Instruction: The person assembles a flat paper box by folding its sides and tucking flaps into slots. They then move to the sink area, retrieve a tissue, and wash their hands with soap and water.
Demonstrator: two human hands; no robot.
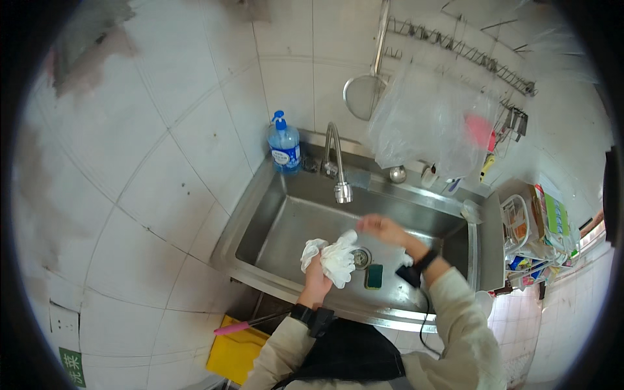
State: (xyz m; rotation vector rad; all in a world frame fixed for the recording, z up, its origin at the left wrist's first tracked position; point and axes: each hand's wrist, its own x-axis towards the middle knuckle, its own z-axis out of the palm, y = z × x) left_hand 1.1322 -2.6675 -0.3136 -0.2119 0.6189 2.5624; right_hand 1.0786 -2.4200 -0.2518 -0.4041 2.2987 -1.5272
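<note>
Over the steel sink (pixel 279 224), my left hand (pixel 316 278) is closed on a crumpled white cloth (pixel 339 260). The cloth bunches up in folds and covers most of my fingers. My right hand (pixel 385 229) is apart from it, to the right and a little farther off, blurred by motion. Its fingers are too smeared to tell whether they are open or closed. Between the hands and the tap lies a gap; the curved tap (pixel 343 192) hangs above the basin. A dark green sponge (pixel 374 277) lies on the basin floor beside the drain (pixel 361 258).
A blue pump bottle (pixel 284 146) stands at the sink's back left corner. Clear plastic bags (pixel 416 110) and a strainer (pixel 364 96) hang on the wall behind. Stacked containers (pixel 517 224) stand at the right. A yellow bin (pixel 231 354) and pink handle (pixel 232 328) are at lower left.
</note>
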